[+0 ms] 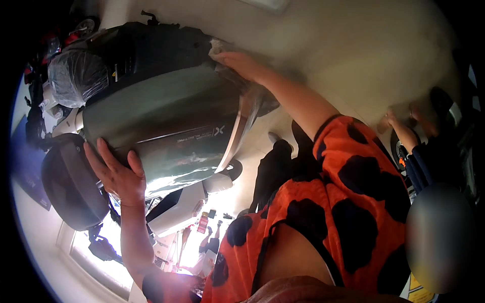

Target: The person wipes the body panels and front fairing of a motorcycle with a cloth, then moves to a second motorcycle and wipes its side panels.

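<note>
A motor scooter with a glossy grey-green body panel [166,108] lies across the view in front of me. My left hand [120,174] rests on the panel's near left part, its fingers spread and holding nothing. Beside that hand is a dark rounded part [73,182]. At the far right end of the scooter, my right hand [241,64] presses a pale crumpled cloth [217,48] against the dark trim [172,45]. Its fingertips are partly hidden by the cloth.
Clear plastic wrap [78,76] covers a part at the scooter's left end. Another person's forearm [401,131] shows at the right, near a wheel [396,149]. Pale floor [343,45] stretches beyond the scooter. Bright light glares below the panel.
</note>
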Motion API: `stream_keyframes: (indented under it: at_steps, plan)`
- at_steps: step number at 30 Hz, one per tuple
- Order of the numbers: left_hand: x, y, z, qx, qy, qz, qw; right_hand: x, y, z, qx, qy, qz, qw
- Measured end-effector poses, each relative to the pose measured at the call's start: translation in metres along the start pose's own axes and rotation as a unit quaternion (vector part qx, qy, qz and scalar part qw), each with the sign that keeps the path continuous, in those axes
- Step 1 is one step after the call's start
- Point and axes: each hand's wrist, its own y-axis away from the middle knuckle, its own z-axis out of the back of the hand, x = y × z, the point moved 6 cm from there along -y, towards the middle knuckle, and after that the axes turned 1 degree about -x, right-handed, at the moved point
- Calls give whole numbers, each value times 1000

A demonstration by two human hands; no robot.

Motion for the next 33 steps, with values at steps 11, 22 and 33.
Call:
stream_keyframes:
  at_steps: [11, 22, 33]
  plan:
    - [-2, 6, 8, -31, 3, -9, 999, -62, 148, 2, -185, 124, -50, 974]
    - [-3, 14, 7, -34, -34, 8, 999, -111, 171, -35, -232, -73, -208, 947]
    - [12, 26, -13, -71, -24, 50, 996, -61, 268, -119, -4, -217, -257, 942]
